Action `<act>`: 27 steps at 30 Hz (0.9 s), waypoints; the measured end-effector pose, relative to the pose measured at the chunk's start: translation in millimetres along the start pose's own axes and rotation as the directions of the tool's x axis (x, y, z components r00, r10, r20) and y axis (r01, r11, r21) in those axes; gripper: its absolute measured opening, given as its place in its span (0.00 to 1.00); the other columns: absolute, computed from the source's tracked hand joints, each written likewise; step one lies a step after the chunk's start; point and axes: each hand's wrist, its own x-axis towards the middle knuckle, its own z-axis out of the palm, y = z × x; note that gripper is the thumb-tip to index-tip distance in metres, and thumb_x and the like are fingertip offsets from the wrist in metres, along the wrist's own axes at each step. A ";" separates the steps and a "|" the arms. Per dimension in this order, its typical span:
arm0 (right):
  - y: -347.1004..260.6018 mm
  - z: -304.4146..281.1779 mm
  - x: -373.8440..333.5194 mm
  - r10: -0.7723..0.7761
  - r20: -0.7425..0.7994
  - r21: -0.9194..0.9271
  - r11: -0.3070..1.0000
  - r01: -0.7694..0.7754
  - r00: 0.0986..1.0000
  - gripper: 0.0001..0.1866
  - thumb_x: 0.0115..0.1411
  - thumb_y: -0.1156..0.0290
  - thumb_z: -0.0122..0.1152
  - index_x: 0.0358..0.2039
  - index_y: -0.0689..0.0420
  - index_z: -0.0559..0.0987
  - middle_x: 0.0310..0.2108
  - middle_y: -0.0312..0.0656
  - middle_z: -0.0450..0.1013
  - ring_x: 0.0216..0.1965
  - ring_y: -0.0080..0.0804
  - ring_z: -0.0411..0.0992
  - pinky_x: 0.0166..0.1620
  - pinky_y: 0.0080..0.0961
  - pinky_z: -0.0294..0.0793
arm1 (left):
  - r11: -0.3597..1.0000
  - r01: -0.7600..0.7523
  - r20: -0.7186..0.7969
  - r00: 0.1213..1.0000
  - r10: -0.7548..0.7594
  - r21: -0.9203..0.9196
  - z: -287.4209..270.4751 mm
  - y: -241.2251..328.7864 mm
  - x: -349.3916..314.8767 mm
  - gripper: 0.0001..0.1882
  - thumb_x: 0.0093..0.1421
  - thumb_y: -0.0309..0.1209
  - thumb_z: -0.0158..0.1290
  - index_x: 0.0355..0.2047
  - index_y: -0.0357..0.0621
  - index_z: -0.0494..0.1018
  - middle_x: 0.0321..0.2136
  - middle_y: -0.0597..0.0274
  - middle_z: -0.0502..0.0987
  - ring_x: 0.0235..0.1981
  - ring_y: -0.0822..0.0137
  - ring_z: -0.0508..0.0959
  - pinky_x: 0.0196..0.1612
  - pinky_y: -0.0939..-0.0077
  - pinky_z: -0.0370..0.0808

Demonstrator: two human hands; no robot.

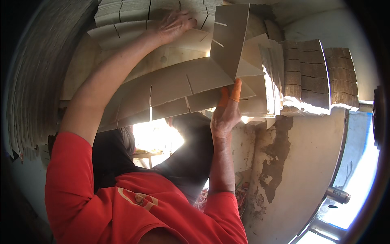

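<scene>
My right hand (226,112), with orange covers on two fingers, grips long grey-brown cardboard strips (168,83) cut with slots. Its thumb and fingers pinch their lower edge near the right end. From there another slotted cardboard piece (229,36) stands up at an angle, meeting the long strips near my fingertips. Farther back, my left hand (176,26) reaches over to a loose slotted cardboard strip (130,32) in front of a stack. Its fingers are curled together at that strip's upper edge; the fingertips are partly hidden.
A stack of slotted strips (134,10) lies at the back. More cardboard bundles (313,73) stand at the right, beside loose upright sheets (272,77). A tall pile of sheets (36,81) rises at the left. A wall with peeling paint (300,162) and a bright window (357,162) are at the right.
</scene>
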 end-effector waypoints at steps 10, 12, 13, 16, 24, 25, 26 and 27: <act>-9.7 -16.7 -2.4 0.019 0.055 -0.014 1.000 -0.018 0.998 0.27 0.59 0.87 0.50 0.59 0.68 0.60 0.41 0.52 0.75 0.36 0.32 0.76 0.38 0.20 0.75 | 0.992 -0.035 0.071 0.997 0.044 -0.119 4.8 19.8 -1.1 0.12 0.45 0.17 0.49 0.31 0.42 0.71 0.22 0.54 0.73 0.28 0.54 0.76 0.26 0.63 0.74; -10.8 -19.8 -5.8 0.051 0.071 -0.001 0.999 -0.051 0.996 0.27 0.58 0.87 0.51 0.59 0.68 0.60 0.42 0.52 0.74 0.37 0.33 0.76 0.39 0.20 0.75 | 0.994 -0.026 0.066 0.997 0.034 -0.109 6.1 23.2 -3.1 0.12 0.45 0.17 0.49 0.31 0.42 0.71 0.21 0.54 0.72 0.28 0.54 0.76 0.26 0.63 0.74; -11.6 -20.5 -6.5 0.066 0.078 0.008 0.998 -0.067 0.995 0.27 0.58 0.87 0.51 0.59 0.68 0.61 0.42 0.52 0.74 0.37 0.33 0.76 0.40 0.21 0.75 | 0.993 -0.025 0.066 0.997 0.032 -0.112 6.5 24.2 -4.5 0.12 0.45 0.16 0.49 0.31 0.41 0.71 0.21 0.54 0.72 0.28 0.54 0.76 0.25 0.62 0.74; -15.0 -23.0 -3.8 0.029 0.056 -0.038 0.999 -0.027 0.998 0.27 0.58 0.88 0.51 0.59 0.68 0.61 0.44 0.53 0.73 0.40 0.34 0.76 0.42 0.22 0.75 | 0.989 -0.024 0.056 0.998 0.033 -0.149 4.1 31.1 -5.9 0.11 0.44 0.16 0.49 0.29 0.40 0.70 0.20 0.53 0.72 0.27 0.53 0.75 0.26 0.61 0.74; -14.2 -22.8 -6.4 0.129 0.093 -0.044 0.991 -0.126 0.987 0.27 0.58 0.87 0.51 0.59 0.66 0.61 0.48 0.54 0.71 0.46 0.37 0.74 0.46 0.24 0.74 | 0.961 -0.077 -0.044 0.997 0.068 -0.264 -17.4 48.5 -8.4 0.05 0.45 0.18 0.49 0.22 0.40 0.67 0.20 0.57 0.71 0.27 0.56 0.74 0.26 0.62 0.72; -14.4 -22.9 -5.9 0.132 0.094 -0.046 0.991 -0.128 0.987 0.27 0.58 0.87 0.51 0.59 0.65 0.61 0.49 0.54 0.71 0.46 0.37 0.73 0.46 0.24 0.74 | 0.954 -0.083 -0.070 0.995 0.066 -0.290 -20.9 51.2 -8.6 0.04 0.46 0.18 0.49 0.22 0.40 0.66 0.19 0.57 0.71 0.27 0.56 0.74 0.25 0.63 0.71; -14.5 -22.9 -5.6 0.139 0.100 -0.055 0.989 -0.134 0.985 0.27 0.58 0.87 0.51 0.59 0.65 0.61 0.49 0.54 0.70 0.46 0.37 0.73 0.46 0.24 0.74 | 0.945 -0.089 -0.096 0.993 0.062 -0.314 -24.9 53.8 -8.8 0.04 0.46 0.18 0.49 0.22 0.40 0.66 0.19 0.57 0.71 0.27 0.57 0.74 0.25 0.63 0.71; -13.7 -23.2 -6.5 0.148 0.105 -0.067 0.988 -0.141 0.983 0.27 0.59 0.86 0.50 0.60 0.64 0.61 0.50 0.53 0.70 0.46 0.37 0.73 0.46 0.24 0.74 | 0.935 -0.098 -0.121 0.991 0.059 -0.341 -29.8 58.3 -8.5 0.04 0.46 0.19 0.49 0.21 0.41 0.66 0.19 0.58 0.71 0.26 0.58 0.74 0.24 0.64 0.71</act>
